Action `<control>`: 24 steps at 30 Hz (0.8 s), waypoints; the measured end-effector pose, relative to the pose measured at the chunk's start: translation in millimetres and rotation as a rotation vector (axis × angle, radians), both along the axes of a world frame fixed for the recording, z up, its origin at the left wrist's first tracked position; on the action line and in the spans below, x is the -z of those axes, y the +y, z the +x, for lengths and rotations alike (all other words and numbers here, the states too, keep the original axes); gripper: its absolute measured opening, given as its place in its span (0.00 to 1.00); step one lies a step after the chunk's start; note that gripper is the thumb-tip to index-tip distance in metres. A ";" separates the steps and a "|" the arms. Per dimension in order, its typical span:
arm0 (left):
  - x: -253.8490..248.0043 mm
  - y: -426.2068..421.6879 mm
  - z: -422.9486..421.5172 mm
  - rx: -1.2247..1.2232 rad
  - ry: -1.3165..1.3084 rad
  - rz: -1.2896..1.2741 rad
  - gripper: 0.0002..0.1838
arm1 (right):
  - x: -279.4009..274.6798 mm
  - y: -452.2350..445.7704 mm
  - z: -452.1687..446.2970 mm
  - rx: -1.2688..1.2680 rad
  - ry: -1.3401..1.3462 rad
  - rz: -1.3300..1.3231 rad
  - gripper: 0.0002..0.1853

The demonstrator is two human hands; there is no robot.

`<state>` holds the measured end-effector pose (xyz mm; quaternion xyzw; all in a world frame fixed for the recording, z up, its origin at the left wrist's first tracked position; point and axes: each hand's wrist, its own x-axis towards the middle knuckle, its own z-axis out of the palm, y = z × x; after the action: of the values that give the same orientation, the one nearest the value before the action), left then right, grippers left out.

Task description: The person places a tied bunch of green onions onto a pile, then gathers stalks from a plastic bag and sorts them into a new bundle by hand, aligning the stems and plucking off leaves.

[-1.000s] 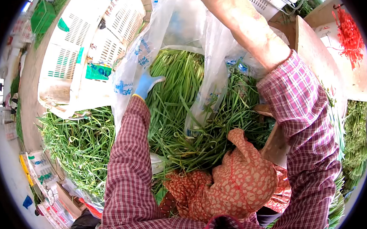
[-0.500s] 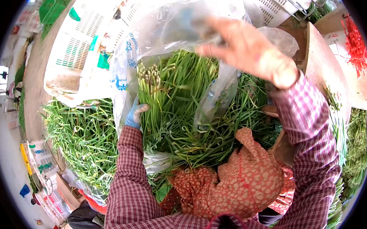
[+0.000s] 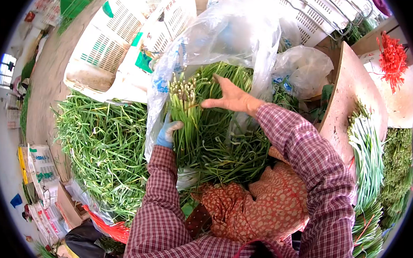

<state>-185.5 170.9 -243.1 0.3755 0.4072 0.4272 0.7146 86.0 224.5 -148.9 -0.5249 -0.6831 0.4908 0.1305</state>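
Note:
My left hand (image 3: 168, 131), in a blue glove with bare fingertips, is wrapped round a bundle of green stalks (image 3: 185, 110) whose pale ends point up. My bare right hand (image 3: 228, 97) is just right of that bundle, thumb and fingers spread apart and nothing between them. Both hands are at the mouth of a clear plastic bag (image 3: 205, 41) with blue print. More long green leaves (image 3: 224, 153) lie inside the bag and below it.
White crates (image 3: 110, 42) stand at upper left beside a leaf pile (image 3: 104, 147). A wooden board (image 3: 355, 96) rises at right, near red ties (image 3: 393, 61) and stalk bundles (image 3: 367, 159). Another clear bag (image 3: 302, 71) lies behind, and a metal rack (image 3: 322, 18) is at top right.
My left hand has taken hold of the stalk bundle. My right hand has come down from the bag's top edge to beside the bundle. The whole view has shifted somewhat.

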 end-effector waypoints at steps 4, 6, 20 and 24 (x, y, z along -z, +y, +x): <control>-21.8 -4.8 10.1 0.070 -0.001 0.089 0.43 | 4.2 -30.6 -37.2 0.121 0.001 0.141 0.70; -35.7 -15.3 20.3 0.042 0.019 0.073 0.43 | 6.9 -41.7 -47.7 0.183 0.088 0.145 0.70; -37.5 -73.8 94.0 0.313 1.048 0.451 0.60 | 23.6 -108.1 -50.6 0.841 0.796 -0.002 0.25; -44.4 -85.0 82.8 0.314 1.007 0.610 0.60 | 10.2 -124.7 -44.2 0.993 0.874 0.067 0.19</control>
<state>-102.6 85.9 -198.7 0.7748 0.4941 0.1841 0.3489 41.9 99.8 -159.0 -0.5256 -0.2594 0.5185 0.6226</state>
